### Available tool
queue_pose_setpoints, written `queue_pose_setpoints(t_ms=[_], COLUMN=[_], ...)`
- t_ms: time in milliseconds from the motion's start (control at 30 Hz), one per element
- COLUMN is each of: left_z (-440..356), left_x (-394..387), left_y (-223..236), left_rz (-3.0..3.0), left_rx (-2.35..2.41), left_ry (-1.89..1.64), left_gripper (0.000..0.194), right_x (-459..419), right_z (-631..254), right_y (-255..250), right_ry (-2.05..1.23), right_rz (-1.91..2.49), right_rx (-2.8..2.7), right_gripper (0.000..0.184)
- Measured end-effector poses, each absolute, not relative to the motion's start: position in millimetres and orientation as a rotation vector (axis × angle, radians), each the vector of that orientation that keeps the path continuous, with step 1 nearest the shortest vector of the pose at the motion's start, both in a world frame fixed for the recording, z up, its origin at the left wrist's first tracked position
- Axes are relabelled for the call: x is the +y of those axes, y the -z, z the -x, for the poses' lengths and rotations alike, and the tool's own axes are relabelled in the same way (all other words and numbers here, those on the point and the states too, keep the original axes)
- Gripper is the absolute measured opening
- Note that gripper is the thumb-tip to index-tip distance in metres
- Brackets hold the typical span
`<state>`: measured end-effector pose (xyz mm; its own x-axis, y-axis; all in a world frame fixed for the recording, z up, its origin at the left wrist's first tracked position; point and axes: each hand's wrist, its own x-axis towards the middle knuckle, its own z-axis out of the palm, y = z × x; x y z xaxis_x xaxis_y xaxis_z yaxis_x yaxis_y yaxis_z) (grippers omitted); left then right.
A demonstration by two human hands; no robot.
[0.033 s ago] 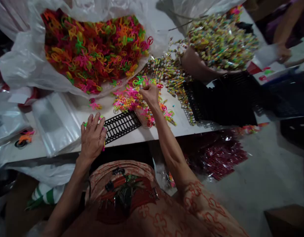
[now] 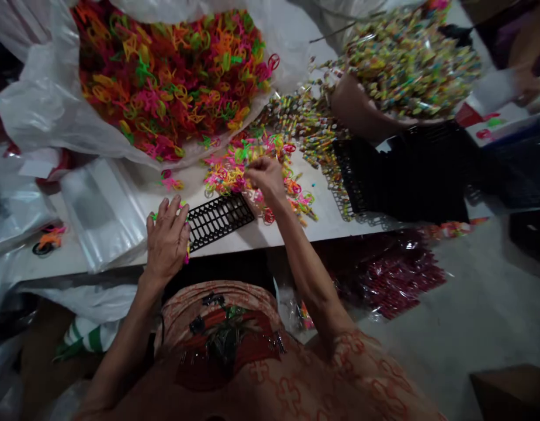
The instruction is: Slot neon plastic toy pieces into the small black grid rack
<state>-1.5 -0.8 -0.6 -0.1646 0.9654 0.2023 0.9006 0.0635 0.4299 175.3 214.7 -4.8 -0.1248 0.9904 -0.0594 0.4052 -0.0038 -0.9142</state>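
My left hand (image 2: 167, 240) lies flat, fingers stretched, over the left end of a black plastic grid tray (image 2: 220, 221). Bright pink, green and yellow bits peek out around its fingers. The rest of the tray shows bare slots. Above the near edge of a loose heap of small neon plastic pieces (image 2: 221, 171), my right hand (image 2: 269, 178) is closed in a pinch. Whatever sits between its fingertips is too small to make out. Some pieces in the heap have ring shapes.
A large clear bag (image 2: 33, 111) of neon pieces stands behind. Small patterned sticks (image 2: 316, 137) spill from a heaped pinkish bowl (image 2: 357, 108). Black grid trays (image 2: 410, 175) are stacked at right, clear plastic sleeves (image 2: 101, 210) at left. Another person's hand (image 2: 526, 85) shows far right.
My right hand has drawn slightly down toward me over the heap, still pinched. My left hand keeps its place on the tray. The whole view has shifted a little.
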Motion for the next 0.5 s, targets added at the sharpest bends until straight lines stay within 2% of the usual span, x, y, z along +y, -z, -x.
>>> queue_pose_setpoints(t_ms=[133,233,300,433,500], left_z=[10,14,11,1,-1], left_x=[-8,-13,-14,-8,-6], left_y=[-4,-13,-17,-10,-4], left_rz=[-1.884,-1.841,-1.891,-2.013,-2.006], left_rx=[2.174,2.222,2.218,2.198,2.216], left_ry=[-0.906,-1.038,-0.949,-0.589,-0.565], left_gripper=[0.045,0.046,0.046,0.047,0.046], right_x=[131,83,66,54,50], right_z=[-167,-156,-149,-138,-134], right_y=[22,38,48,63,66], right_ry=[-1.650,-1.909,-1.942,-1.771,-1.699], right_rz=[1.166,1.156,1.159,1.150,1.157], right_rx=[-1.404,-1.295,-1.270,-1.422,-1.518], right_gripper=[0.021,0.017,0.014,0.013,0.012])
